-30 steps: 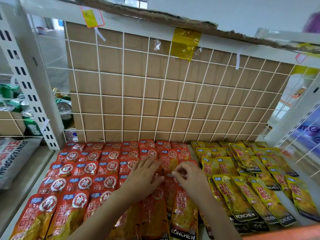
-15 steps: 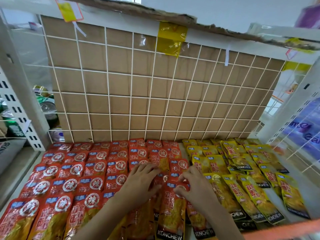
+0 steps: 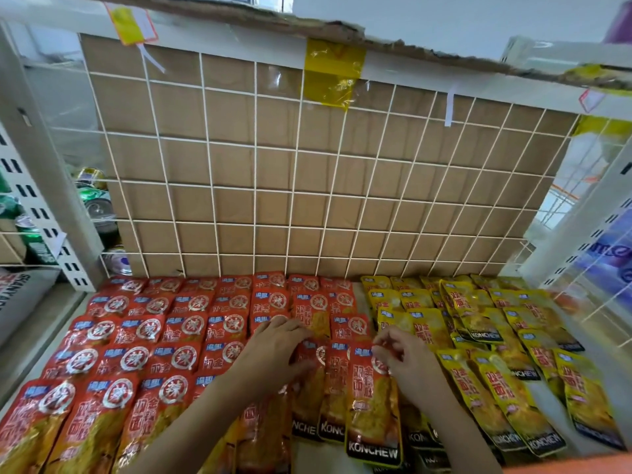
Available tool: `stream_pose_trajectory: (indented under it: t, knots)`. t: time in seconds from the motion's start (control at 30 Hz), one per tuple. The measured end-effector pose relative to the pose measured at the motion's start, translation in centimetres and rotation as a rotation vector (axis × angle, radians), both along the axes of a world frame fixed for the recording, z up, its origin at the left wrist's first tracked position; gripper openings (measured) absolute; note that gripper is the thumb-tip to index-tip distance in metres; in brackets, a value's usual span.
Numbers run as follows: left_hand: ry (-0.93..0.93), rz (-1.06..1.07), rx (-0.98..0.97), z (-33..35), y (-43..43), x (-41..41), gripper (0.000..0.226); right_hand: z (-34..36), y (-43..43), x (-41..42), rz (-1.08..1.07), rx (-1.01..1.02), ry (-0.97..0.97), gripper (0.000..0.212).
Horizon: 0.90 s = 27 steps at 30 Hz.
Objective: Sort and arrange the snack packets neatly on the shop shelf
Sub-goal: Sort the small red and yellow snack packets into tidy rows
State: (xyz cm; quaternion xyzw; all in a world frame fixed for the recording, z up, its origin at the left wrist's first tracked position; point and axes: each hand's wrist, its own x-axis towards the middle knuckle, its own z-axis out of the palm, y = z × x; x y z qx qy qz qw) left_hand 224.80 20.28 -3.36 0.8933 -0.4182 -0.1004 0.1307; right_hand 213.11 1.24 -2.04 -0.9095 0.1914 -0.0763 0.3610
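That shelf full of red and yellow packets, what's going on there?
A person is tidying snack packets laid in overlapping rows on a white shop shelf. The glossy red foil packets fill the left and middle, the yellow foil packets the right. The left hand lies flat on red packets near the middle; the right hand pinches the top of a red packet beside the yellow ones.

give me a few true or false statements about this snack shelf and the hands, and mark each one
1. The red packets lie left of the yellow packets. True.
2. Both hands rest on yellow packets. False: the left hand and right hand are on red ones.
3. A wire grid backs the shelf. True.
4. The packets stand upright. False: they lie flat in overlapping rows.
5. Cans show behind the left upright. True.
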Motion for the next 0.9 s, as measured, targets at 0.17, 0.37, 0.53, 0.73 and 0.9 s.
stream_pose_trajectory:
  t: [0.17,0.37,0.53,0.73,0.9]
  knots:
    - [0.027,0.018,-0.101,-0.4,-0.6,0.6,0.046,0.4,0.0,-0.5,0.083,-0.032,0.066,0.023]
    - [0.091,0.084,-0.278,-0.5,-1.2,1.0,0.024,0.2,0.0,-0.4,0.092,-0.091,0.087,0.022]
    - [0.162,0.158,-0.429,-0.4,-1.5,1.2,0.019,-0.4,-0.1,-0.4,0.067,-0.198,0.062,0.012]
    - [0.182,0.274,-0.534,-0.5,-1.8,1.9,0.017,-0.6,-0.1,0.7,0.058,-0.346,-0.016,0.013]
    - [0.277,0.375,-0.623,-0.1,-2.3,3.0,0.015,-0.2,0.3,2.7,0.120,-0.358,-0.025,0.023]
